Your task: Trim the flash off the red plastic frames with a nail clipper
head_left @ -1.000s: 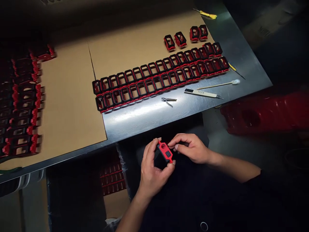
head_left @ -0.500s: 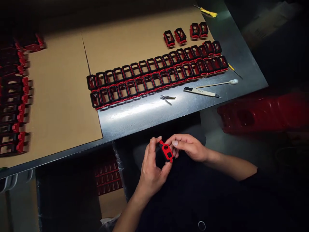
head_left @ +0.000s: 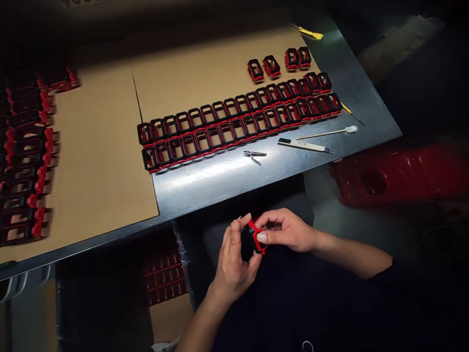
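Note:
Between my hands, in front of the table edge, is a small red-and-black plastic frame (head_left: 257, 239). My left hand (head_left: 234, 259) grips it by its ends, fingers at the top and thumb at the bottom. My right hand (head_left: 287, 231) is closed on its right side, thumb pressed on the red face; the fingertips behind are partly hidden. Beyond my hands, two long rows of similar red-and-black frames (head_left: 225, 131) stand on the table, with several more frames (head_left: 271, 66) apart behind them.
Cardboard (head_left: 106, 171) covers much of the metal table (head_left: 198, 190). Near its front edge lie nippers (head_left: 255, 154), a craft knife (head_left: 306, 145) and a cotton swab (head_left: 326, 132). A yellow-handled tool (head_left: 310, 33) lies far right. More frames (head_left: 27, 166) stand left; a red stool (head_left: 399, 176) is right.
My right hand has closed in on the frame, its thumb now pressing the red face. The frame has turned in my left hand, so its face shows less. The camera view has tilted slightly.

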Demonstrator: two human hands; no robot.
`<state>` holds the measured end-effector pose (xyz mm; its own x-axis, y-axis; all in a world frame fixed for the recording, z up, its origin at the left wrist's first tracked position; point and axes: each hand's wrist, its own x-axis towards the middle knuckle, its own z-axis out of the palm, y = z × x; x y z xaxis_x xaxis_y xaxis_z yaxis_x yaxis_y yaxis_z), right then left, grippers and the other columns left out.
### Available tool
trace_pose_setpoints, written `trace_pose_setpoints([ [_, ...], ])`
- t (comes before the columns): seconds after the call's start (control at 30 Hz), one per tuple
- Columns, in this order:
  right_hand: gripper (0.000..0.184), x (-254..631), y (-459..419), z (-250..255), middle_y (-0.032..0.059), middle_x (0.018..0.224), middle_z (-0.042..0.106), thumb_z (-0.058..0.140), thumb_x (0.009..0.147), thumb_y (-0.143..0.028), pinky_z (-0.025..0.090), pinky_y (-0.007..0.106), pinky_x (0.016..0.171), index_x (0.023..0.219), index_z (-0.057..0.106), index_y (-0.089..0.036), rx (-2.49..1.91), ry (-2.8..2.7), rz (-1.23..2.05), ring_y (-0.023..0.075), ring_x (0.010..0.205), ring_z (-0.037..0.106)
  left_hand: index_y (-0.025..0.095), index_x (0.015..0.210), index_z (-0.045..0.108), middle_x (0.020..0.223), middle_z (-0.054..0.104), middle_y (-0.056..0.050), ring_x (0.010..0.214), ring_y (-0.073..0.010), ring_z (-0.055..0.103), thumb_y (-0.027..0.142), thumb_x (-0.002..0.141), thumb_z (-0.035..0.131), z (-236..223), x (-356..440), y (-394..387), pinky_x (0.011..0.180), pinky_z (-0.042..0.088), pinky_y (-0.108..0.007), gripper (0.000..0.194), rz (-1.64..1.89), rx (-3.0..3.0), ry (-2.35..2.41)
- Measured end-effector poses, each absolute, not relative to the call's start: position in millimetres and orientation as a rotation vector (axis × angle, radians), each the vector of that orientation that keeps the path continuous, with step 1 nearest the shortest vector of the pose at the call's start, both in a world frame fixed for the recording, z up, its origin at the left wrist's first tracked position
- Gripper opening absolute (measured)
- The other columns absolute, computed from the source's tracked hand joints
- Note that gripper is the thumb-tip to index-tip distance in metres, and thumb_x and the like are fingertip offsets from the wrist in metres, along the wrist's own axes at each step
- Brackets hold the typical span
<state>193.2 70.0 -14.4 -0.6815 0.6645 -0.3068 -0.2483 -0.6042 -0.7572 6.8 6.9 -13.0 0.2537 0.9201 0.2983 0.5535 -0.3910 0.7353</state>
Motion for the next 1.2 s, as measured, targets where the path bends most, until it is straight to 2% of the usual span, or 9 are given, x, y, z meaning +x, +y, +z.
trace_pose_setpoints([
  [0.23, 0.017, 203.6, 80.6, -24.7, 0.0035, 0.086, 0.070, 0.079, 0.087, -0.028, 0.052, 0.019, 0.075, 0.092, 0.076, -0.012, -0.552, -1.253, 2.159, 0.0090, 0.078, 0.065, 0.022, 0.163, 0.007, 0.133, 0.062, -0.019, 0.129, -0.0278, 0.060, 0.004, 0.083, 0.070, -23.7, 1.4, 9.4, 0.099, 0.058, -0.051, 0.103, 1.206, 2.156, 1.155],
  [0.4, 0.030, 202.6, 86.2, -60.7, 0.0063, 0.082, 0.069, 0.085, 0.082, -0.035, 0.055, 0.018, 0.063, 0.085, 0.073, -0.008, -0.194, -0.968, 2.547, 0.0106, 0.067, 0.067, 0.019, 0.163, 0.006, 0.122, 0.067, -0.018, 0.127, -0.0274, 0.060, 0.014, 0.087, 0.073, -22.9, 1.9, 12.5, 0.098, 0.058, -0.049, 0.101, 1.278, 2.129, 0.948],
  [0.5, 0.041, 199.1, 81.2, -75.2, 0.0082, 0.084, 0.072, 0.083, 0.083, -0.044, 0.055, 0.018, 0.055, 0.098, 0.070, -0.009, -0.092, -0.673, 2.697, 0.0117, 0.061, 0.067, 0.016, 0.163, 0.003, 0.124, 0.064, -0.020, 0.124, -0.0277, 0.060, 0.015, 0.087, 0.073, -13.9, 3.8, 12.8, 0.098, 0.058, -0.051, 0.104, 1.191, 2.072, 1.013],
  [0.6, 0.053, 198.9, 76.0, -74.5, 0.0063, 0.094, 0.073, 0.091, 0.074, -0.037, 0.058, 0.019, 0.064, 0.114, 0.067, -0.013, -0.287, -0.605, 2.636, 0.0118, 0.072, 0.070, 0.014, 0.162, -0.006, 0.127, 0.060, -0.022, 0.127, -0.0298, 0.056, 0.007, 0.084, 0.070, -2.1, 2.8, 13.1, 0.102, 0.053, -0.058, 0.109, 1.028, 2.112, 1.129],
  [0.73, 0.045, 200.2, 74.9, -66.3, 0.0038, 0.085, 0.071, 0.089, 0.077, -0.032, 0.057, 0.018, 0.065, 0.111, 0.069, -0.010, -0.492, -0.725, 2.585, 0.0100, 0.069, 0.068, 0.014, 0.161, -0.012, 0.129, 0.056, -0.023, 0.129, -0.0305, 0.052, 0.005, 0.084, 0.069, 4.9, 1.6, 15.7, 0.105, 0.050, -0.061, 0.113, 0.952, 2.145, 1.118],
  [0.83, 0.047, 198.4, 74.7, -66.1, 0.0054, 0.089, 0.071, 0.087, 0.079, -0.040, 0.058, 0.021, 0.066, 0.111, 0.069, -0.010, -0.431, -0.653, 2.637, 0.0129, 0.070, 0.070, 0.014, 0.161, -0.012, 0.128, 0.057, -0.022, 0.128, -0.0299, 0.052, 0.012, 0.086, 0.072, 0.9, 4.8, 17.6, 0.105, 0.050, -0.059, 0.113, 1.016, 2.078, 1.089],
  [1.0, 0.065, 194.9, 70.6, -69.3, 0.0100, 0.099, 0.071, 0.085, 0.078, -0.046, 0.060, 0.031, 0.074, 0.126, 0.061, -0.011, -0.356, -0.453, 2.804, 0.0199, 0.077, 0.074, 0.021, 0.162, -0.011, 0.128, 0.056, -0.018, 0.125, -0.0283, 0.058, 0.029, 0.088, 0.075, -7.3, 10.4, 13.7, 0.103, 0.054, -0.052, 0.114, 1.038, 1.816, 1.169],
  [1.1, 0.059, 194.7, 69.6, -68.0, 0.0098, 0.098, 0.071, 0.085, 0.080, -0.046, 0.060, 0.027, 0.072, 0.119, 0.059, -0.010, -0.415, -0.407, 2.812, 0.0179, 0.078, 0.073, 0.024, 0.162, -0.009, 0.130, 0.057, -0.016, 0.122, -0.0270, 0.061, 0.037, 0.086, 0.076, -7.9, 10.0, 9.1, 0.103, 0.055, -0.048, 0.115, 0.991, 1.698, 1.289],
  [1.2, 0.053, 193.6, 70.7, -64.9, 0.0069, 0.091, 0.070, 0.086, 0.079, -0.045, 0.057, 0.019, 0.063, 0.109, 0.059, -0.011, -0.514, -0.393, 2.752, 0.0134, 0.074, 0.070, 0.024, 0.162, -0.005, 0.129, 0.058, -0.014, 0.120, -0.0274, 0.062, 0.034, 0.083, 0.077, -6.4, 8.0, 6.5, 0.104, 0.054, -0.049, 0.115, 0.908, 1.689, 1.408],
])
